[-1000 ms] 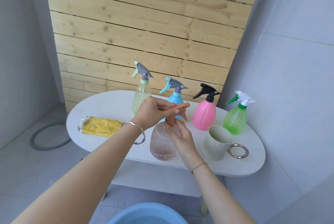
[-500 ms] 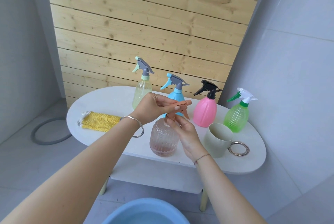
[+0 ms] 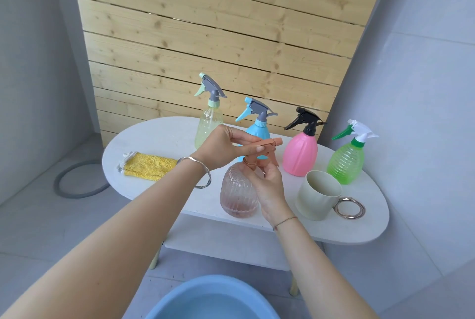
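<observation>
Two hands over worktop (image 3: 159,138), left hand (image 3: 221,150) pinching spray head (image 3: 267,145), right hand (image 3: 270,187) gripping ribbed bottle (image 3: 237,192) neck.

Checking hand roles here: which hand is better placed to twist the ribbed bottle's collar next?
Right hand: its fingers pinch the collar at the neck, while the left hand grips the spray head above, probably steadying it.

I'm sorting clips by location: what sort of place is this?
Likely a wash or utility corner: grey tiled walls, a blue basin on the floor, and a white table holding spray bottles.
</observation>
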The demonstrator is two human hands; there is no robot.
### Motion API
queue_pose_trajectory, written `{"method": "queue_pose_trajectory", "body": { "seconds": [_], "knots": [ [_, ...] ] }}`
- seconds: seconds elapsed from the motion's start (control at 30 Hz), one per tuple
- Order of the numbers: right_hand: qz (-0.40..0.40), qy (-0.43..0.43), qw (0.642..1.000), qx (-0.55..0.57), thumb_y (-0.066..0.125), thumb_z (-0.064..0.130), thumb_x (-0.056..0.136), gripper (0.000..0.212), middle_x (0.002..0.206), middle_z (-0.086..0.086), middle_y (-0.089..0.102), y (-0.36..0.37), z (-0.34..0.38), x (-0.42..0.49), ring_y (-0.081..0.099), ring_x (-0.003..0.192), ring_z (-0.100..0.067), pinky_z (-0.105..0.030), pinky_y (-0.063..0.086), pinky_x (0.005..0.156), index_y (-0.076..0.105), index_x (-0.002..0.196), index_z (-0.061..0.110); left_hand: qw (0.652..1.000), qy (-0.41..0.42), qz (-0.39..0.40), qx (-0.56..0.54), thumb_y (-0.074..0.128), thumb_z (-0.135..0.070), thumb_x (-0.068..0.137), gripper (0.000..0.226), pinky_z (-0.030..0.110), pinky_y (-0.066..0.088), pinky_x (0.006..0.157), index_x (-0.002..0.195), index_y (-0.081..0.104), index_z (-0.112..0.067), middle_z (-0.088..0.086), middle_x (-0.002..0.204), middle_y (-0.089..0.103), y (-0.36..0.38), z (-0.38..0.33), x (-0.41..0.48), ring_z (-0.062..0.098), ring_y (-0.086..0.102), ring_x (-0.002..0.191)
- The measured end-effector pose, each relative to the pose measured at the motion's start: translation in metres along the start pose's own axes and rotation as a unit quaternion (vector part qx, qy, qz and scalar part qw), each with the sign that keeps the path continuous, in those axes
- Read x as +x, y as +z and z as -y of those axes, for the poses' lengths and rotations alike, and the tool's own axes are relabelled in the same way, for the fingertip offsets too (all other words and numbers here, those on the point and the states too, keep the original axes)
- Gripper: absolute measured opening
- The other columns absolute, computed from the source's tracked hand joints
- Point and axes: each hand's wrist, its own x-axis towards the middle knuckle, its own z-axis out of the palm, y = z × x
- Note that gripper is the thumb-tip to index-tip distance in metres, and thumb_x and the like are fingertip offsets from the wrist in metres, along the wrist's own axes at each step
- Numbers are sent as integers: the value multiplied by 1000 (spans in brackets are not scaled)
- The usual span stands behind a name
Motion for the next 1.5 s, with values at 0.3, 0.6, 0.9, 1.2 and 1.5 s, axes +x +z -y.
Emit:
{"method": "queue_pose_trajectory", "body": {
  "seconds": [0.3, 0.6, 0.9, 1.2, 1.5],
  "knots": [
    [64, 6, 998, 0, 68, 12, 85, 22, 99, 10, 64, -6, 6, 3, 60, 100, -1, -21, 45, 87, 64, 107, 11, 1000, 0, 4, -5, 78, -14, 79, 18, 14, 50, 84, 96, 76, -13, -11, 80, 75, 0, 1, 0, 1, 69, 84],
    [119, 11, 992, 35, 59, 14, 91, 23, 116, 6, 67, -19, 7, 2, 60, 114, -11, -17, 44, 91, 65, 114, 13, 1000, 1, 2, 5, 78, -15, 79, 21, 14, 50, 85, 99, 77, -9, -5, 90, 76, 0, 1, 0, 6, 70, 90],
    [135, 18, 991, 3, 58, 28, 90, 25, 110, 17, 65, -15, 7, 2, 57, 115, -4, -12, 43, 90, 62, 115, 26, 1000, 4, -1, 14, 78, -15, 79, 23, 19, 52, 88, 101, 76, -7, 4, 94, 76, -1, 1, 0, 7, 70, 90],
    [15, -68, 997, -13, 69, 20, 85, 13, 93, 10, 72, -3, -4, -4, 62, 93, -2, -17, 46, 86, 73, 97, 22, 1000, 3, -19, -11, 77, -11, 80, 21, 15, 52, 82, 100, 76, -5, 3, 94, 75, 3, 2, -3, 5, 70, 87],
    [150, -37, 985, -76, 61, 24, 92, 21, 125, 1, 63, -21, 12, 0, 57, 118, -8, -18, 42, 98, 65, 111, 33, 995, -76, -66, 12, 53, -44, 92, 59, 27, 37, 107, 144, 42, -20, -4, 143, 49, -10, 34, -36, 8, 50, 126]
  ]
}}
